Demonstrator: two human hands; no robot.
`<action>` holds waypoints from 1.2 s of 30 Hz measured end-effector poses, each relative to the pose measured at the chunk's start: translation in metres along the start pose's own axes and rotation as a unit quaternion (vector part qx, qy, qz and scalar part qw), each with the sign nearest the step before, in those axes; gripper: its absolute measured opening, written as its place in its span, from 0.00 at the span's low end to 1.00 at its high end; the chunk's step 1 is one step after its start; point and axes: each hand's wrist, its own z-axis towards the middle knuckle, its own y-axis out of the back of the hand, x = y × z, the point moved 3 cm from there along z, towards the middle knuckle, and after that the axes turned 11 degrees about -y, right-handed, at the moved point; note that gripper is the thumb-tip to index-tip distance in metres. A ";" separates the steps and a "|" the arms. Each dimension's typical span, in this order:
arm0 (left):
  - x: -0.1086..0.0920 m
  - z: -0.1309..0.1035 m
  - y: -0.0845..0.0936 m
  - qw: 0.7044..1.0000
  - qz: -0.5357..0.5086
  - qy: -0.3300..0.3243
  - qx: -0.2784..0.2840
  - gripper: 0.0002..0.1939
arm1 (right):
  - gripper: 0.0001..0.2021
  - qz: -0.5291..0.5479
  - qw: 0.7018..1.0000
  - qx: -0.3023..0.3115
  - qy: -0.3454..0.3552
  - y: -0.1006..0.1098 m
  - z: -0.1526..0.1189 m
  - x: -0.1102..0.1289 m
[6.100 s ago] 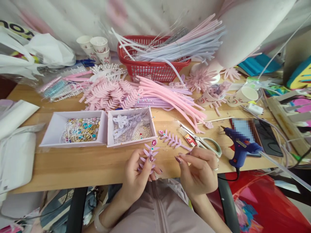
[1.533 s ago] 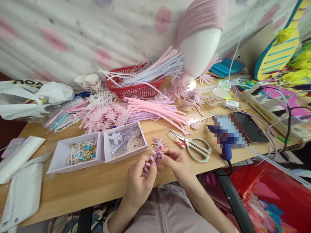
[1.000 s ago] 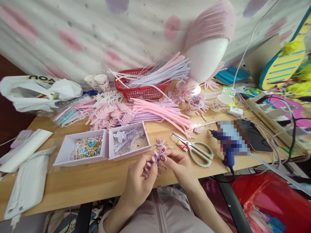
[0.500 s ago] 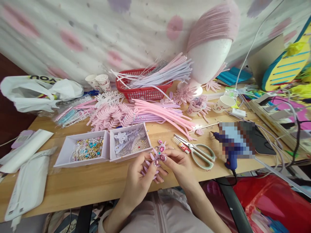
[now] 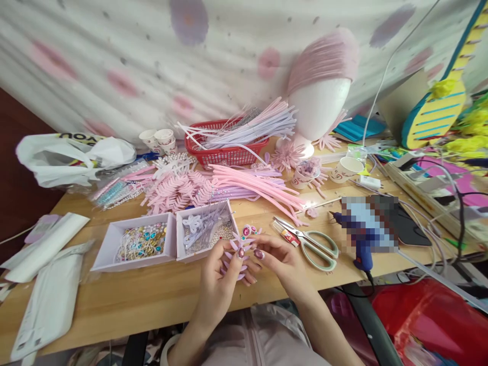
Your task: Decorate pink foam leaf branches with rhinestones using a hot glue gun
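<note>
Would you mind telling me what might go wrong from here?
The small magenta gem on the lilac fuzzy leaf sprig might come loose under handling by the left hand. The right arm could snag the black cord of the blue glue gun, since it dangles over the table's front edge.

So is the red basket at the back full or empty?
Not empty: the red basket holds a bundle of pale blue and pink fuzzy stems, sticking out past its right end. How deep it is filled, I cannot tell.
</note>
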 end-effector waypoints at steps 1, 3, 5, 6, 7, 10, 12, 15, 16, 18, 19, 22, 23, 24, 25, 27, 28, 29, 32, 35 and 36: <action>0.000 0.003 0.001 1.000 -0.008 -0.004 -0.008 0.15 | 0.15 -0.006 1.000 -0.012 -0.004 0.005 0.000 0.000; -0.001 0.009 0.003 1.000 -0.016 -0.018 -0.018 0.16 | 0.16 -0.003 0.999 -0.052 0.000 0.018 0.003 0.000; -0.002 0.017 0.006 0.999 -0.010 -0.041 -0.024 0.16 | 0.17 0.010 0.995 -0.098 0.029 0.030 0.005 0.002; -0.003 0.021 0.007 0.998 -0.001 -0.054 -0.026 0.16 | 0.18 0.013 0.991 -0.121 0.053 0.035 0.007 0.004; -0.005 0.025 0.008 0.997 0.008 -0.069 -0.031 0.15 | 0.19 0.009 0.987 -0.141 0.076 0.038 0.008 0.007; -0.010 0.033 0.008 0.993 0.030 -0.109 -0.043 0.13 | 0.18 -0.017 0.977 -0.168 0.131 0.037 0.009 0.021; -0.015 0.036 0.006 0.991 0.038 -0.126 -0.036 0.12 | 0.17 -0.037 0.974 -0.158 0.157 0.030 0.010 0.035; -0.023 0.035 0.002 0.989 0.051 -0.140 -0.004 0.11 | 0.16 -0.078 0.969 -0.127 0.199 0.016 0.011 0.061; -0.026 0.033 0.001 0.988 0.055 -0.143 0.008 0.10 | 0.16 -0.096 0.966 -0.112 0.212 0.012 0.012 0.069; -0.031 0.029 0.000 0.985 0.070 -0.152 0.029 0.09 | 0.16 -0.136 0.960 -0.078 0.230 0.003 0.012 0.080; -0.033 0.027 -0.001 0.984 0.078 -0.152 0.040 0.10 | 0.16 -0.154 0.958 -0.062 0.235 0.000 0.013 0.083; -0.037 0.022 -0.001 0.987 0.084 -0.124 0.054 0.14 | 0.15 -0.186 0.951 -0.031 0.244 -0.007 0.011 0.084; -0.037 0.021 -0.002 0.989 0.079 -0.109 0.052 0.16 | 0.16 -0.189 0.950 -0.028 0.247 -0.009 0.009 0.084; -0.038 0.020 -0.003 0.991 0.073 -0.098 0.047 0.18 | 0.15 -0.189 0.950 -0.026 0.249 -0.010 0.008 0.083; -0.040 0.018 -0.004 0.993 0.067 -0.092 0.041 0.18 | 0.15 -0.188 0.950 -0.024 0.250 -0.011 0.006 0.082; -0.042 0.016 -0.006 0.994 0.060 -0.087 0.036 0.18 | 0.14 -0.193 0.947 -0.020 0.255 -0.014 0.002 0.082; -0.043 0.016 -0.007 0.994 0.056 -0.084 0.034 0.17 | 0.14 -0.197 0.945 -0.018 0.261 -0.015 0.000 0.083; -0.044 0.015 -0.008 0.995 0.051 -0.080 0.035 0.16 | 0.14 -0.202 0.942 -0.016 0.268 -0.015 -0.002 0.084; -0.044 0.016 -0.008 0.996 0.034 -0.072 0.041 0.14 | 0.14 -0.207 0.937 -0.007 0.281 -0.017 -0.003 0.087; -0.043 0.018 -0.006 0.996 0.020 -0.075 0.051 0.13 | 0.14 -0.203 0.939 0.009 0.278 -0.018 0.000 0.087; -0.043 0.019 -0.006 0.995 0.018 -0.079 0.053 0.13 | 0.14 -0.205 0.938 0.013 0.278 -0.018 0.001 0.086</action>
